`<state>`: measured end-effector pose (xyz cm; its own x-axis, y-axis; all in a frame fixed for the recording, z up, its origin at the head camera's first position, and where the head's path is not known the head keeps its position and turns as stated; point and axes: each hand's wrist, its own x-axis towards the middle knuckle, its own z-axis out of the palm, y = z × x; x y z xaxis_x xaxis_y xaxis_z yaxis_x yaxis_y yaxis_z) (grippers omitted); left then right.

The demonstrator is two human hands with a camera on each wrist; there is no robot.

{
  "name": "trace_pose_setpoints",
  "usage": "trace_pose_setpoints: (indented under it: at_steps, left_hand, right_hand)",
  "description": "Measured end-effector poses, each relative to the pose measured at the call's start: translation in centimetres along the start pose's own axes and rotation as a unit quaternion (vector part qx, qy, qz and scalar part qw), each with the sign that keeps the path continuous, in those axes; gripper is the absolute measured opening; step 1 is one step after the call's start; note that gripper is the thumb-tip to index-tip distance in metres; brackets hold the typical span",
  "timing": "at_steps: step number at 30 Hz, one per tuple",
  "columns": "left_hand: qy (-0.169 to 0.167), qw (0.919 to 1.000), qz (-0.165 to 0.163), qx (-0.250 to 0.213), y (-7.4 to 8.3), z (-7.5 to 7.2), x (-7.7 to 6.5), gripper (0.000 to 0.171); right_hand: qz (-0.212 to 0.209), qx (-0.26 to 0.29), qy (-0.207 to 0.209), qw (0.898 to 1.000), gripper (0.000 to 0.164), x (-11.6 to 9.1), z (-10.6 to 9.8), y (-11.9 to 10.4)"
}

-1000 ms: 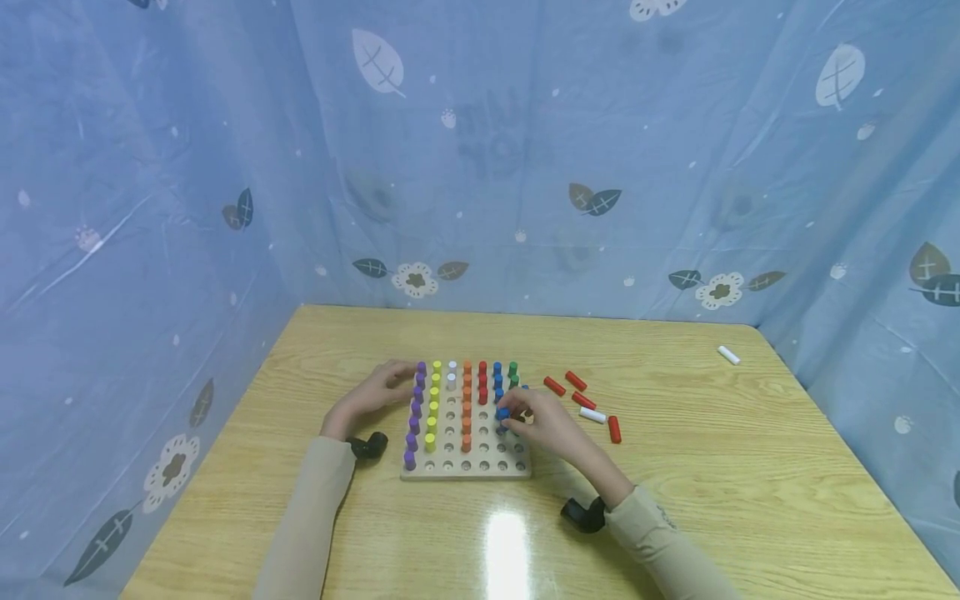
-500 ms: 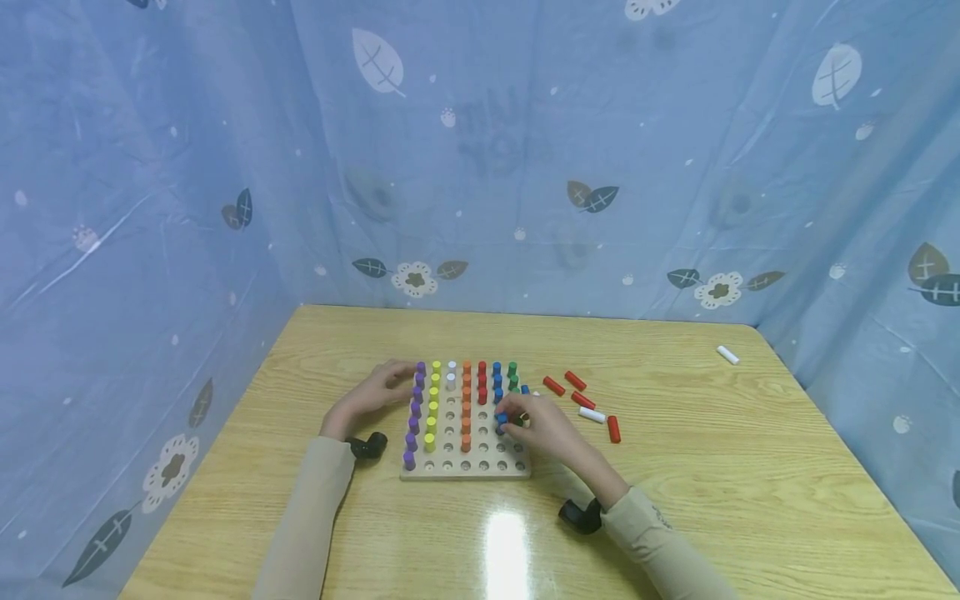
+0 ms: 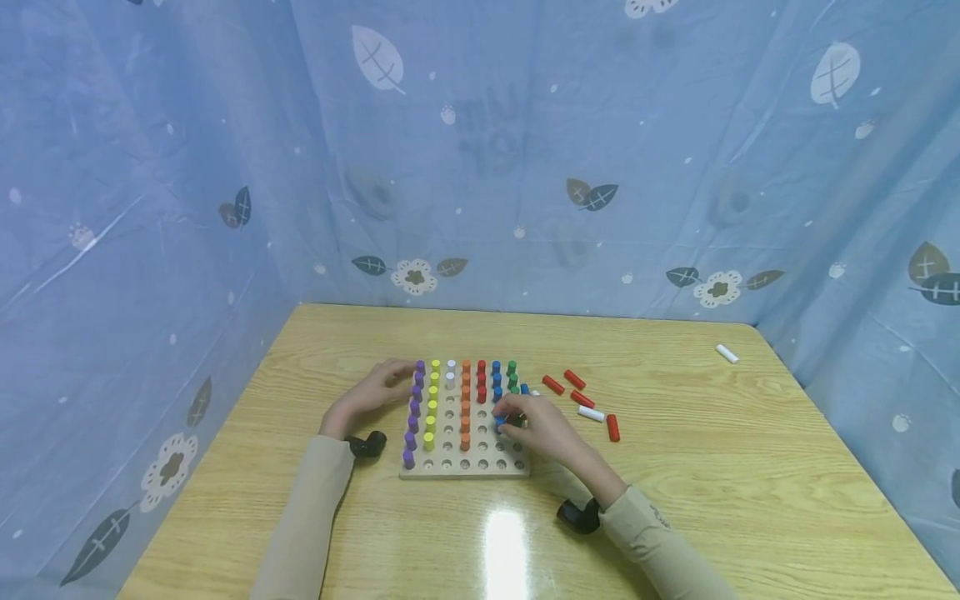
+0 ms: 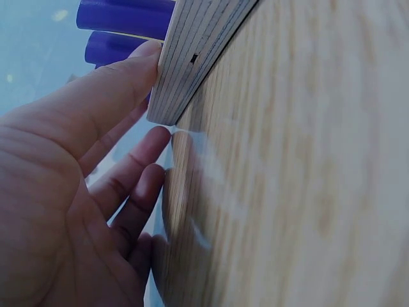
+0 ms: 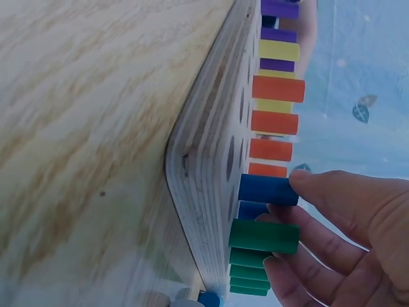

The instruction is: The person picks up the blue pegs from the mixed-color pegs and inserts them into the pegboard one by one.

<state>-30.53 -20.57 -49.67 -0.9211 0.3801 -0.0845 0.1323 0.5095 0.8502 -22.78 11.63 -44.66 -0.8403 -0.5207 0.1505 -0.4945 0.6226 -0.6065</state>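
Note:
A wooden pegboard (image 3: 465,477) carries rows of upright purple, yellow, white, orange, red, blue and green pegs. My right hand (image 3: 546,427) is over its right side, with thumb and fingers pinching a blue peg (image 5: 265,190). That peg stands upright at the board's face, next to a green peg (image 5: 263,236); the fingers partly hide the pegs behind. At the far left corner, my left hand (image 3: 375,390) touches the board's edge beside the purple pegs (image 4: 124,19). In the left wrist view the thumb rests against the edge, and the other fingers are loosely bent.
Several red pegs (image 3: 575,379) and a white peg (image 3: 591,413) lie on the table (image 3: 675,467) right of the board. Another white peg (image 3: 727,354) lies near the far right corner. A blue patterned curtain (image 3: 480,167) surrounds the table's back and sides.
My right hand has moved slightly down and toward me with the blue peg, which now sits lower at the board. The left hand stays at the board's edge.

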Motion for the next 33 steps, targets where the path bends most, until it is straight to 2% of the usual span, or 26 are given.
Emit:
trace_pose_setpoints:
  at_steps: [2,4,7,9,11,19,26,33]
  left_hand:
    - [0.001,1.0000,0.008,0.001,0.0,0.0,0.0,0.056]
    - [-0.004,0.9999,0.012,0.000,0.8,-0.1,-0.4,0.055]
    - [-0.004,0.9999,0.015,0.001,0.8,-0.1,-0.4,0.055]
    - [-0.004,0.9999,0.011,0.007,0.8,-0.2,-0.3,0.054]
    - [0.001,0.9999,0.013,0.011,-0.1,-0.1,0.1,0.055]
    - [0.000,0.9999,-0.004,-0.013,-0.1,-0.1,0.1,0.055]
    - [-0.001,1.0000,-0.005,-0.008,-0.1,-0.3,0.2,0.053]
    - [-0.003,0.9999,0.012,0.001,-0.3,-0.4,0.4,0.052]
  right_hand:
    - [-0.002,0.000,0.002,1.000,0.015,0.0,-0.1,0.0]
    - [0.000,-0.001,0.003,1.000,0.015,0.0,-0.2,0.0]
    - [0.002,-0.003,0.005,1.000,0.016,0.0,-0.5,0.0]
    - [0.003,-0.007,0.009,1.000,0.017,0.0,-0.7,-0.1]
    - [-0.002,-0.011,0.014,1.000,0.018,-0.1,-0.9,-0.1]
    - [-0.015,-0.001,0.037,0.999,0.019,-0.1,-1.9,0.1]
    - [-0.023,-0.029,0.052,0.998,0.020,0.1,-2.9,0.6]
    - [-0.012,-0.032,0.059,0.998,0.020,0.3,-3.4,1.6]
